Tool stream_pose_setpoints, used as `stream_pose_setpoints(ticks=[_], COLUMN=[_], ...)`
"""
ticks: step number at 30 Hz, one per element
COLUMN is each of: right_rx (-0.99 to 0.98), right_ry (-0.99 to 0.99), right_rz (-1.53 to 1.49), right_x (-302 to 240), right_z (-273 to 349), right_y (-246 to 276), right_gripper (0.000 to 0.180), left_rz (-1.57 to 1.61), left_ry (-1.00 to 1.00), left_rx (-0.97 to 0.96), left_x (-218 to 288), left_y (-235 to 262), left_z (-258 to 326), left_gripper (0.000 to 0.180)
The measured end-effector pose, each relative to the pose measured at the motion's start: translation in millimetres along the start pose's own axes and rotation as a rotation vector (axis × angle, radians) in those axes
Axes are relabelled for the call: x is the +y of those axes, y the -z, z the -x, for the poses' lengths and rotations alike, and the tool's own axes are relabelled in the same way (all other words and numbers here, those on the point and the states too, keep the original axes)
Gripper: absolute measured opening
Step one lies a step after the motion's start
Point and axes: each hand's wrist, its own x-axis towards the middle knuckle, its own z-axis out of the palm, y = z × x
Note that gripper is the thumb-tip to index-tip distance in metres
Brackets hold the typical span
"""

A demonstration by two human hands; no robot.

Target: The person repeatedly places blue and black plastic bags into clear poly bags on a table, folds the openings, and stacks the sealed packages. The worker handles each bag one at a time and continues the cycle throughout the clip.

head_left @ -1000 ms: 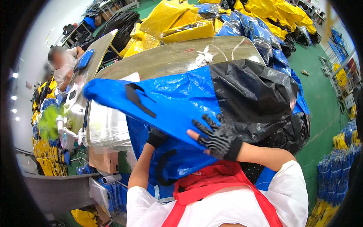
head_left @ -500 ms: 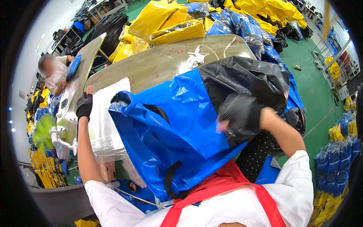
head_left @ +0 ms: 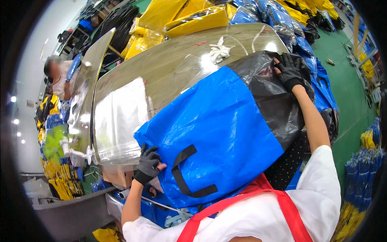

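A large blue bag (head_left: 225, 133) with a black end section (head_left: 278, 117) lies across the table edge and over my lap. Its black strap handle (head_left: 183, 173) curves across the near side. My right hand (head_left: 289, 71), in a black fingerless glove, rests with spread fingers on the black section at the far right. Gloved the same way, my left hand (head_left: 148, 164) touches the bag's left end near its corner, its fingers and thumb apart. The bag's underside is hidden.
The glossy table (head_left: 169, 80) bears a white sheet (head_left: 123, 117) and a bundle of white cord (head_left: 219, 51). Yellow and blue packed bags (head_left: 197, 22) are heaped behind it. Another person (head_left: 58, 76) sits at a table on the left, near a green fan (head_left: 56, 139).
The bag now lies flatter, its raised left opening lowered. My left hand came from the table to the bag's left end; my right hand moved farther out over the black section.
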Motion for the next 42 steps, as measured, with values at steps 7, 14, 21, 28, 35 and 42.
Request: stream_pose_setpoints(ticks=[7, 14, 21, 28, 35, 42], right_rx=[-0.015, 0.099, -0.065, 0.077, 0.316, -0.225], right_ry=[0.012, 0.026, 0.129, 0.438, 0.303, 0.407], right_rz=[0.010, 0.004, -0.165, -0.845, -0.431, -0.448], right_x=[-13, 36, 24, 58, 3, -14], right_z=[18, -10, 19, 126, 241, 258], right_y=[7, 12, 54, 111, 94, 132], right_gripper=[0.048, 0.047, 0.068, 0.087, 0.016, 0.037], left_rz=[0.174, -0.116, -0.108, -0.458, 0.001, -0.152], left_ry=[1.122, 0.665, 0.181, -0.135, -0.113, -0.631], left_rx=[0.235, 0.389, -0.032, -0.104, -0.310, -0.188], left_x=[-92, -85, 146, 169, 195, 226], left_y=[19, -3, 6, -107, -57, -120], left_z=[-7, -46, -215, -213, -248, -243], left_gripper=[0.062, 0.038, 0.082, 0.078, 0.064, 0.082])
